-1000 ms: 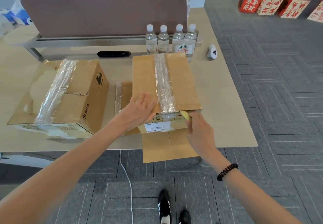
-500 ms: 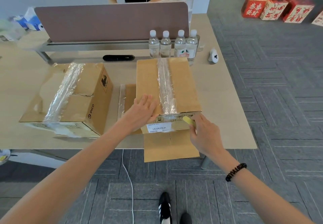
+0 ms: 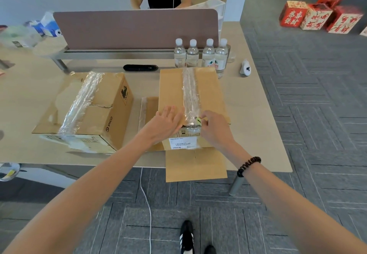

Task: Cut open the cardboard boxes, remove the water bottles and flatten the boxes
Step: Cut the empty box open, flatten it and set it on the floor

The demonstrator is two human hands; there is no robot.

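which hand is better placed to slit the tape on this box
Right: the right hand pinches the yellow cutter at the near end of the tape; the left hand lies flat on the box.

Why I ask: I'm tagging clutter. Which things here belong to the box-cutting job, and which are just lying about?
Job: middle box, left hand pressing it, right hand pinching the yellow cutter, PICO box, water bottles.
Lying about: white controller, red gift boxes, tissue pack.

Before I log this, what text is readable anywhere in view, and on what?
"PICO": side of the left cardboard box.
White label on the right cardboard box: too small.
Labels on the water bottles: blurred.
Red gift boxes: Chinese characters, blurred.
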